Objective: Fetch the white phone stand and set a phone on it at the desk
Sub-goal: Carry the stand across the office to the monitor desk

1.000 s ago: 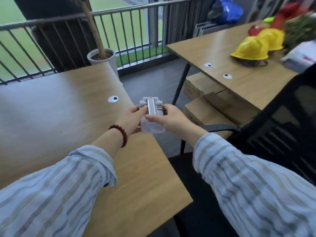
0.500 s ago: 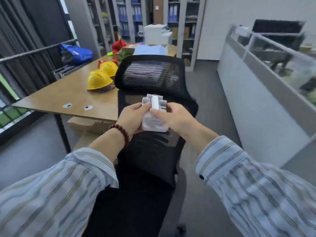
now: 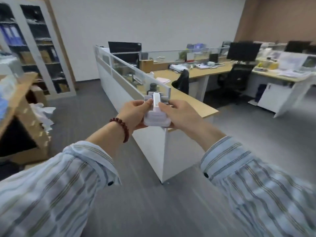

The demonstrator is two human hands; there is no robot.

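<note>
Left hand (image 3: 132, 115), right hand (image 3: 182, 116), gripping white phone stand (image 3: 156, 115)

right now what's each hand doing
Left hand: closed on the white phone stand.
Right hand: closed on the same stand.

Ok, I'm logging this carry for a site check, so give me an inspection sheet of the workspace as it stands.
Surface: wooden desk with a white partition ahead; its near end looks bare.
Job's things: white phone stand held in the air with both hands, not yet on a desk; no phone seen.
Clutter: papers and small items on the far desks; cardboard boxes at left.
Grippers: left hand and right hand both grip the stand.
Cables: nothing seen.
Surroundings: grey floor, black office chair, dark monitors, shelving cabinet.
</note>
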